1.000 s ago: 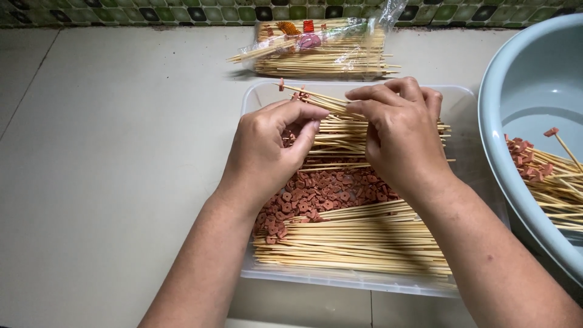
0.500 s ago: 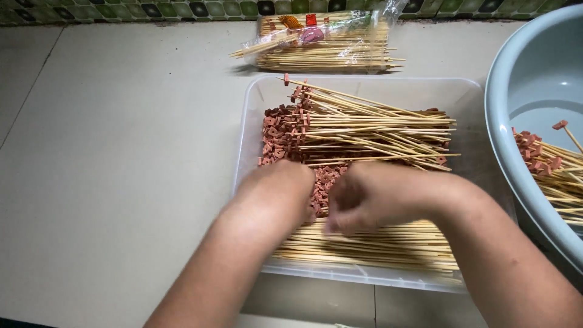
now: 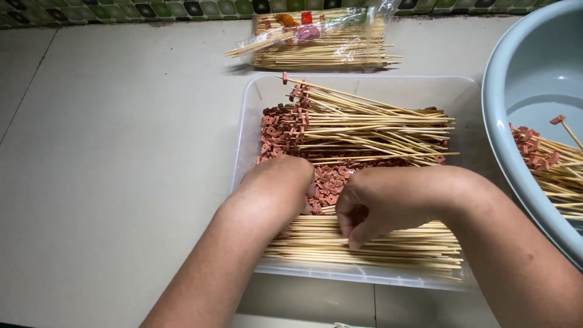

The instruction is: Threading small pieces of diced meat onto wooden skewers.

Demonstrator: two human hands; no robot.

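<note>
A clear plastic tray (image 3: 248, 121) sits on the counter in front of me. Its far half holds bamboo skewers threaded with pieces (image 3: 376, 127), the middle a heap of small reddish-brown pieces (image 3: 331, 182), and the near edge a bundle of bare skewers (image 3: 407, 250). My left hand (image 3: 278, 182) is bent down into the reddish pieces, its fingers hidden. My right hand (image 3: 379, 200) is curled over the bare skewers, thumb and fingertips pinched on one of them.
A clear bag of bamboo skewers (image 3: 322, 42) lies behind the tray by the tiled wall. A large grey-blue basin (image 3: 501, 140) stands at the right with threaded skewers (image 3: 546, 164) inside. Pale counter (image 3: 121, 152) stretches to the left.
Both hands dropped from the threaded skewers at the far half of the tray to its near half. The left went into the reddish pieces, the right onto the bare skewers.
</note>
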